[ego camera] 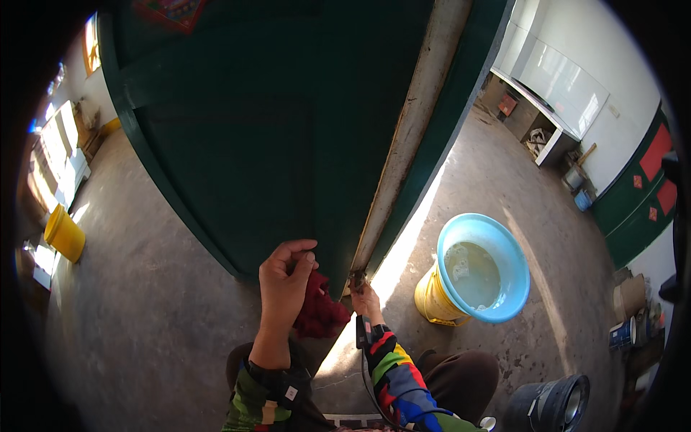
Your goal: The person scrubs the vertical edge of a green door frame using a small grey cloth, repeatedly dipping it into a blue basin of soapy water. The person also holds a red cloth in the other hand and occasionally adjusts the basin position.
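My left hand [286,281] is raised before the dark green door [232,146], its fingers curled. From it hangs a crumpled dark red cloth [321,310], apparently gripped in the fingers turned away from me. Lower and to the right, my right hand [368,300] reaches to the foot of the worn, whitish door edge [410,119]. The fingertips are at a small dark piece [357,279] there; whether they grip it or only touch it is hard to see. Both forearms wear multicoloured sleeves, with a small black device strapped at each wrist.
Right of my hands, a light blue basin [513,259] of cloudy, sudsy water sits on a yellow bucket [427,297]. A black bucket [545,405] lies near my right knee. Far left is another yellow bucket [66,235]. A white-topped counter [556,121] lines the far wall.
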Available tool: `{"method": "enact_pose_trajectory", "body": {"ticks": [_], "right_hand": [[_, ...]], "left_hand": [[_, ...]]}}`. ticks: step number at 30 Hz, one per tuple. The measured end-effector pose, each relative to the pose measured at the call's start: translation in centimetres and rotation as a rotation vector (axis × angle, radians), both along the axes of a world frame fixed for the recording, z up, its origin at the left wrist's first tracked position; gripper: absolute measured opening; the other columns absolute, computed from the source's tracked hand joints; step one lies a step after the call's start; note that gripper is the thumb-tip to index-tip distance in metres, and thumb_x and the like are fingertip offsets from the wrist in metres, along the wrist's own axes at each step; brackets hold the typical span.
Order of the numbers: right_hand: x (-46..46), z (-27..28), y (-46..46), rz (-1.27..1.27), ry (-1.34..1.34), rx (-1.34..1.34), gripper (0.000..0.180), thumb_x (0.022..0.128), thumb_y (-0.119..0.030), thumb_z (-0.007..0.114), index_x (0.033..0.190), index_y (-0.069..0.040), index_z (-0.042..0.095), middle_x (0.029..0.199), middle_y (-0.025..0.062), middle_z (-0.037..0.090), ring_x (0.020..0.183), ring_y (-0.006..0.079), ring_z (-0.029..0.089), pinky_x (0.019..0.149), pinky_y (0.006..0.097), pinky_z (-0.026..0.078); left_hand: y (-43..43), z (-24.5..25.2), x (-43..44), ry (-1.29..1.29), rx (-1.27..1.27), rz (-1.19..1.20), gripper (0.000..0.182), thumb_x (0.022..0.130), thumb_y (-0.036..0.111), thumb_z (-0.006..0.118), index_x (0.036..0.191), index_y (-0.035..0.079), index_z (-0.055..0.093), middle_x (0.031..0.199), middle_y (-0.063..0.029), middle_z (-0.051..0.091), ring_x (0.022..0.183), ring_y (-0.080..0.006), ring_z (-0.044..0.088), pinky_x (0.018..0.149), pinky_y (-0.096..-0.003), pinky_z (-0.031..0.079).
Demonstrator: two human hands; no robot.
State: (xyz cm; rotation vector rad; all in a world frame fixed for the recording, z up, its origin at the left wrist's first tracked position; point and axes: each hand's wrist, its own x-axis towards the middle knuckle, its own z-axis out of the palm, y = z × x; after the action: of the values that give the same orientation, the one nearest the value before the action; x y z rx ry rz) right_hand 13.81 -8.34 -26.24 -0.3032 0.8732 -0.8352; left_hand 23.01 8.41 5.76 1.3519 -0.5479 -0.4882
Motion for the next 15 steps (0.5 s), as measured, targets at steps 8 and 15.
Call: {"method": "enact_pose_trajectory", "body": {"ticks": [8,15], "right_hand": [[0.5,2.9,-2.4,0.199,-0.006,0.119,0.024,0.100,-0.017,0.038,0.099,-0.009,0.060,0.083,0.0076,0.064,0.065,0.0187,0.056,0.049,0.0266,0.036],[-0.3,16.7,-2.9,0.234,-0.128,-0.094,0.023,0.093,-0.004,0.037,0.105,0.000,0.056,0.090,0.0159,0.063,0.068,0.0233,0.059,0.052,0.0297,0.042]], "left_hand": [[0.1,0.0,0.2,0.024,-0.001,0.003,0.017,0.090,-0.001,0.061,0.105,0.001,0.069,0.077,-0.0005,0.064,0.073,-0.0052,0.058,0.068,-0.0194,0.046],[-0.1,-0.1,0.1,-0.018,-0.018,0.008,0.017,0.090,-0.001,0.061,0.105,0.001,0.068,0.077,-0.0008,0.064,0.072,-0.0054,0.059,0.067,-0.0193,0.047]]}}
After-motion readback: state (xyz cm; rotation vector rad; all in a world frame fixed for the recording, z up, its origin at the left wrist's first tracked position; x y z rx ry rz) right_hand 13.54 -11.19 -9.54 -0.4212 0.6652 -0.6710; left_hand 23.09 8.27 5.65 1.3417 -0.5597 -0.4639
